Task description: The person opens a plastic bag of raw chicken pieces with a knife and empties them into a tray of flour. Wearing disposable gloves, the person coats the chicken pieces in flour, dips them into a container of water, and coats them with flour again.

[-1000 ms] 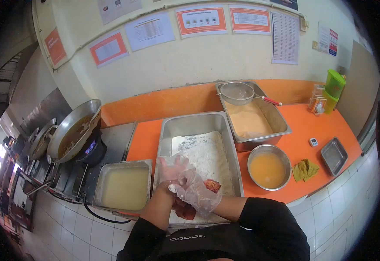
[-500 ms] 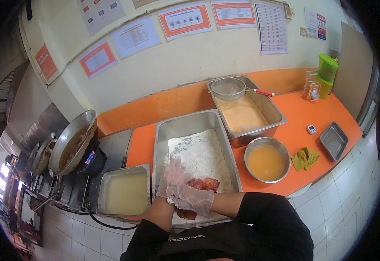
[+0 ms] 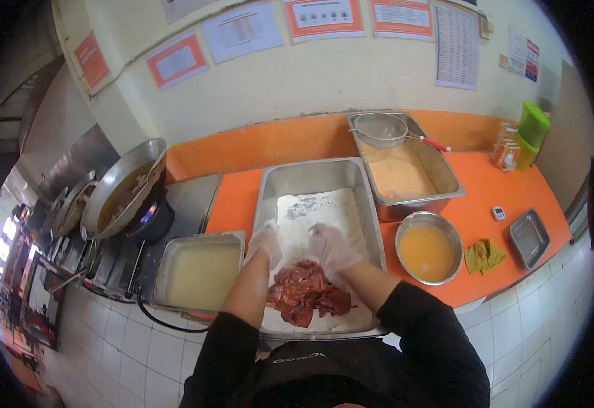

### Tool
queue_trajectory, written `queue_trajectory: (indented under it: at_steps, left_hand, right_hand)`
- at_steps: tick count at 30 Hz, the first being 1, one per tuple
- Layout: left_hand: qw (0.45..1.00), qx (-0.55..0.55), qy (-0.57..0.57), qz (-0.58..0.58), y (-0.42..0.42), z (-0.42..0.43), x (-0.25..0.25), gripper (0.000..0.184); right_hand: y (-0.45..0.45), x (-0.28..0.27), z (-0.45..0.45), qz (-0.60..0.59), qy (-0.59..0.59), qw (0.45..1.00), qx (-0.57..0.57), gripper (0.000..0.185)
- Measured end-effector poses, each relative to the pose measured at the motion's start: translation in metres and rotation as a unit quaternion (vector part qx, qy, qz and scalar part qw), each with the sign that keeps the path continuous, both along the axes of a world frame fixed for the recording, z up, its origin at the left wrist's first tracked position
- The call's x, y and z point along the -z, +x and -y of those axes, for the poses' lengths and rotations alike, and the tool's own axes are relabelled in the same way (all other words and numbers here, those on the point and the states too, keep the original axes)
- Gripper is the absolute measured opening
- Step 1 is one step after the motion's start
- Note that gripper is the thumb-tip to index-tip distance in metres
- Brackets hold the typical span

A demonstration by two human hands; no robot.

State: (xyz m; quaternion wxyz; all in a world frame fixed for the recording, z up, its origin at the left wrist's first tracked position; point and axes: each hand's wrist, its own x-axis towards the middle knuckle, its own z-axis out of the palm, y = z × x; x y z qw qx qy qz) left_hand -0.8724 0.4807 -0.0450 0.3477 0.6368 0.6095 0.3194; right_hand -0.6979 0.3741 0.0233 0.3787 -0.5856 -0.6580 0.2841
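Observation:
A deep metal tray [image 3: 267, 182] holds a bed of white flour [image 3: 317, 211] with a pile of raw red meat pieces [image 3: 303, 292] at its near end. Clear plastic gloves cover both my hands. My left hand [image 3: 265, 245] is over the flour by the tray's left wall, beyond the meat, its fingers stretched forward and slightly blurred. Just past the pile on the right, my right hand [image 3: 332, 246] reaches down to the flour, with its fingers apart at the surface. Neither hand is seen holding meat.
Left of the tray stands a pan of cloudy liquid [image 3: 201, 275], with a wok of oil [image 3: 127, 197] on a lit burner behind. To the right are a bowl of orange liquid [image 3: 427, 251], a pan of orange-tan powder [image 3: 399, 170] bearing a sieve [image 3: 380, 129], a cloth [image 3: 485, 256] and a small tray [image 3: 529, 238].
My hands were crossed together over the meat; now they are separated to either side and farther forward on the flour. The meat pile is uncovered, and the view has shifted slightly.

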Motion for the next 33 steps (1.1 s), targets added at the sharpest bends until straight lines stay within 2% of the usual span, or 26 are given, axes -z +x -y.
queue_trajectory:
  at_steps: [2,3,5,9,11,12,14,15,16,19,22,25,28,30,32,33]
  left_hand:
    - [0.973,0.074,0.018,-0.216,-0.005,-0.012,0.005,0.019]
    - [0.955,0.104,-0.009,-0.277,0.0,-0.008,-0.006,0.02]
    - [0.948,0.139,-0.057,-0.282,0.004,-0.007,-0.009,0.022]
    - [0.976,0.153,-0.146,-0.052,-0.004,-0.007,0.045,0.024]
    - [0.968,0.178,-0.178,-0.014,-0.003,-0.028,0.067,0.025]
    - [0.96,0.199,-0.192,-0.032,-0.001,-0.041,0.082,0.027]
    - [0.931,0.243,-0.219,-0.164,0.011,-0.037,0.072,0.029]
    - [0.894,0.265,-0.229,-0.279,0.025,-0.019,0.025,0.028]
    - [0.843,0.287,-0.236,-0.39,0.031,-0.007,0.002,0.028]
    - [0.865,0.23,-0.3,-0.332,0.015,-0.019,0.052,0.023]
    - [0.742,0.418,-0.176,-0.493,0.019,-0.019,0.046,0.029]
    - [0.647,0.53,-0.094,-0.54,0.033,0.005,0.014,0.032]
    - [0.629,0.604,-0.031,-0.489,0.032,0.027,-0.024,0.031]
    - [0.746,0.539,-0.068,-0.386,0.016,0.049,-0.05,0.029]
    - [0.787,0.518,-0.008,-0.335,-0.007,0.074,-0.074,0.028]
    - [0.773,0.533,0.07,-0.337,-0.021,0.091,-0.082,0.029]
  right_hand:
    - [0.02,0.018,-0.044,0.094,0.012,0.994,0.048,0.01]
    - [0.029,0.029,-0.067,0.144,0.002,0.988,0.047,0.01]
    - [0.045,0.049,-0.101,0.242,-0.036,0.969,-0.005,0.01]
    - [0.056,0.089,-0.122,0.369,-0.035,0.918,-0.141,0.01]
    - [0.045,0.104,-0.121,0.404,0.015,0.896,-0.184,0.01]
    - [0.036,0.111,-0.12,0.42,0.045,0.883,-0.203,0.01]
    - [0.014,0.124,-0.114,0.447,0.098,0.856,-0.241,0.01]
    - [0.004,0.13,-0.11,0.458,0.122,0.841,-0.261,0.01]
    - [-0.003,0.134,-0.108,0.461,0.122,0.831,-0.285,0.01]
    - [-0.005,0.139,-0.108,0.421,0.071,0.823,-0.375,0.01]
    - [0.003,0.135,-0.106,0.38,-0.044,0.813,-0.44,0.014]
    - [0.008,0.117,-0.101,0.392,-0.123,0.786,-0.462,0.019]
    - [0.012,0.091,-0.095,0.402,-0.17,0.77,-0.466,0.026]
    - [0.011,0.075,-0.083,0.414,-0.168,0.768,-0.458,0.03]
    - [0.01,0.064,-0.061,0.41,-0.129,0.79,-0.436,0.035]
    - [0.012,0.057,-0.05,0.387,-0.113,0.811,-0.424,0.037]
